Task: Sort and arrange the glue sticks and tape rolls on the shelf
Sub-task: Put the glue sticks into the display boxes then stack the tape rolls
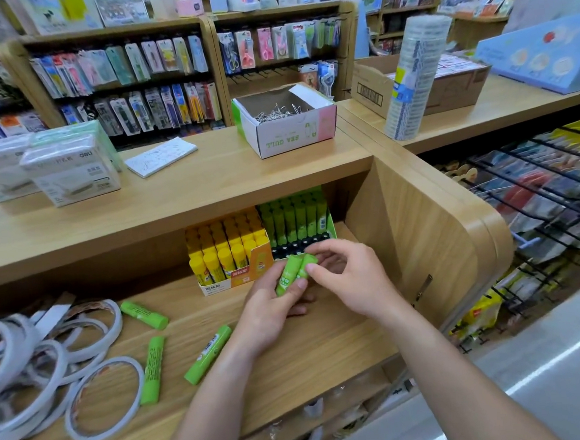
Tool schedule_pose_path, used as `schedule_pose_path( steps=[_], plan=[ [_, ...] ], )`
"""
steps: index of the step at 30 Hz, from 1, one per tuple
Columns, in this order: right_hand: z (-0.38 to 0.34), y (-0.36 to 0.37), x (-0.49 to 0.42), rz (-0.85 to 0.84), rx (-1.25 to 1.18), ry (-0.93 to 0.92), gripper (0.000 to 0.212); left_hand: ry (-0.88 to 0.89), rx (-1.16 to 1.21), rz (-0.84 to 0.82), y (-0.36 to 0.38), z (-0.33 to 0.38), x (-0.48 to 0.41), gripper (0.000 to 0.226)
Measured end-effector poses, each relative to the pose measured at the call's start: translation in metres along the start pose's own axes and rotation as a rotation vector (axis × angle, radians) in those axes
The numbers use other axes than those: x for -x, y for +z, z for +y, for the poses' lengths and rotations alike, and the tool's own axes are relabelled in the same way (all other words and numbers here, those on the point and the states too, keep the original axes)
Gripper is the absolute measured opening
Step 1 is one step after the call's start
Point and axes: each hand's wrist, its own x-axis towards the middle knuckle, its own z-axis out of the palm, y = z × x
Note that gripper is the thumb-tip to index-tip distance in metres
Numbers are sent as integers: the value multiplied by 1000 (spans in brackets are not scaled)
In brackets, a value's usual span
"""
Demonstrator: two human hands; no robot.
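A person is standing at a wooden shelf (308,349), holding two green glue sticks (294,272) in front of a green box (295,219) of matching sticks. The left hand (274,307) is gripping them from below; the right hand (347,277) is pinching their tops, though which stick it is gripping is hard to tell. Three more green sticks (207,354) are lying loose beside a heap of tape rolls (51,367). Turning both sticks upright, caps up, should let them slide into the box's empty front slots.
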Motion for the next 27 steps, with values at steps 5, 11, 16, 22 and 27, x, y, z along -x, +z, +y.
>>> schedule_pose_path(
  steps=[5,11,16,22,27],
  plan=[
    [11,-13,-9,274,1,-16,23,43,-225,187,-18,-12,-4,35],
    [27,-13,-30,416,198,-6,25,48,-335,248,-25,-13,-4,32],
    [35,-5,-47,422,285,-48,26,49,-296,258,-26,-17,-1,21],
    [41,2,-60,414,361,-108,25,56,-270,274,-24,-17,-1,17],
    [43,5,-59,376,392,-121,27,51,-270,286,-25,-20,-2,20]
  ],
)
